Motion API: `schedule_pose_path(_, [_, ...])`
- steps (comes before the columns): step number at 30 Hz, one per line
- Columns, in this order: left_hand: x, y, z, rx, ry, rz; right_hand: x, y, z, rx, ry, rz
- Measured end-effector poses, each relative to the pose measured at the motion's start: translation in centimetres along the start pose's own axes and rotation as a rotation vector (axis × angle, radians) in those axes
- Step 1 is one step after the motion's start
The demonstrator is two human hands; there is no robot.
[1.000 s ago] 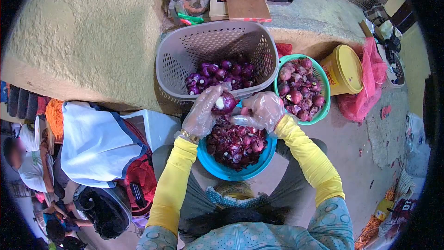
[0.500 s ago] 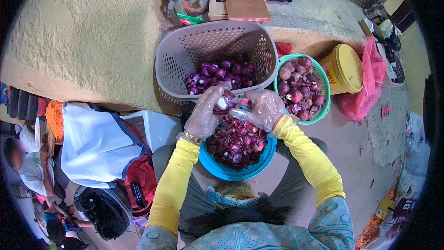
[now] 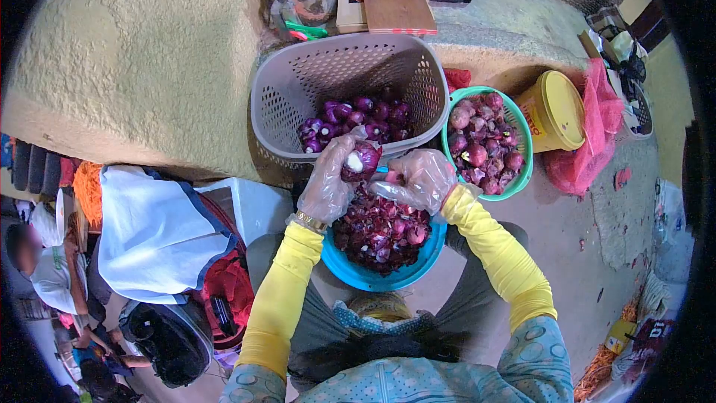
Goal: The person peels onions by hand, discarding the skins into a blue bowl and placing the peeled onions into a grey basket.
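Observation:
My left hand (image 3: 329,180), in a clear plastic glove, is closed around a red onion (image 3: 361,162) with a white cut end. My right hand (image 3: 421,180), gloved too, has its fingers closed on a small tool with a blue handle (image 3: 382,169), just right of the onion; its blade cannot be made out. Below both hands a blue basin (image 3: 365,281) holds onion skins. Purple peeled onions (image 3: 356,118) lie in the grey basket (image 3: 285,104) beyond my hands. To the right, a green basket (image 3: 527,160) holds onions with skins on.
A yellow bucket (image 3: 562,110) and a pink mesh bag (image 3: 589,134) stand at the right. White cloth (image 3: 160,227) covers things at the left. Beyond the grey basket is a brown board (image 3: 396,1). Another person (image 3: 56,276) is at the far left.
The onion has turned in my left hand, showing more of its purple side. My right hand has shifted slightly left and down, with its fingers drawn a little away from the onion.

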State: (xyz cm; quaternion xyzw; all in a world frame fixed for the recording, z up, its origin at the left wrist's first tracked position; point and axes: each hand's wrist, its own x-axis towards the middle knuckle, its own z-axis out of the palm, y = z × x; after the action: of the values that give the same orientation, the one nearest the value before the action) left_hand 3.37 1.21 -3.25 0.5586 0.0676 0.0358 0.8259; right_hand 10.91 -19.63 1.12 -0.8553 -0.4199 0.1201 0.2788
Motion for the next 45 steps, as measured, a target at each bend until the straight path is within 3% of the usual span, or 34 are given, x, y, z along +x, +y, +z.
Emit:
schedule_pose_path(2, [0.0,0.0,0.2,-0.011,0.016,0.000,0.0,0.0,-0.1,-0.007,-0.019,0.068])
schedule_pose_path(3, [-0.1,-0.2,-0.1,-0.011,0.016,-0.001,0.1,0.0,0.0,0.026,0.072,0.040])
schedule_pose_path(5, [-0.2,-0.6,-0.8,0.538,-0.068,0.352,0.1,0.1,0.0,0.058,0.164,0.012])
schedule_pose_path(6, [-0.1,-0.5,-0.6,0.538,-0.069,0.352,0.0,0.1,0.1,0.048,0.188,0.004])
schedule_pose_path(8, [-0.1,-0.4,-0.1,0.320,-0.004,0.136,0.0,0.0,0.1,0.039,0.212,-0.003])
schedule_pose_path(12, [0.0,-0.7,-0.5,0.439,-0.031,0.190,0.0,-0.3,0.2,0.024,0.233,-0.004])
schedule_pose_path(17, [0.1,-1.5,-0.2,0.286,0.043,0.133,0.1,-0.2,0.4,-0.010,0.232,0.007])
schedule_pose_path(20, [0.0,-1.1,-0.1,0.114,-0.018,0.131,0.2,-0.3,-0.2,-0.033,0.105,0.034])
schedule_pose_path(23, [0.0,-1.0,-0.5,0.152,0.020,0.070,0.1,-0.1,-0.4,-0.014,0.100,-0.010])
schedule_pose_path(36, [-0.2,0.2,0.7,0.213,-0.011,0.104,0.1,-0.7,-0.6,0.098,0.211,0.018])
schedule_pose_path(38, [-0.3,1.2,1.4,-0.512,0.047,-0.266,0.1,-0.6,-0.5,0.092,0.199,0.024])
schedule_pose_path(39, [-0.1,0.5,1.2,-0.513,0.046,-0.266,0.1,-0.4,-0.2,0.078,0.213,0.021])
schedule_pose_path(41, [0.1,-1.4,0.4,-0.084,0.006,-0.044,0.2,-0.4,-0.1,0.065,0.229,0.018])
schedule_pose_path(42, [-0.2,-1.1,0.5,-0.084,0.005,-0.044,0.3,-0.5,-0.2,0.093,0.241,0.019])
schedule_pose_path(44, [-1.0,-0.2,0.6,0.502,-0.102,0.279,0.3,-0.7,-0.5,0.120,0.253,0.021])
schedule_pose_path(45, [-1.1,0.0,0.8,0.502,-0.102,0.281,0.3,-0.8,-0.7,0.080,0.221,0.064])
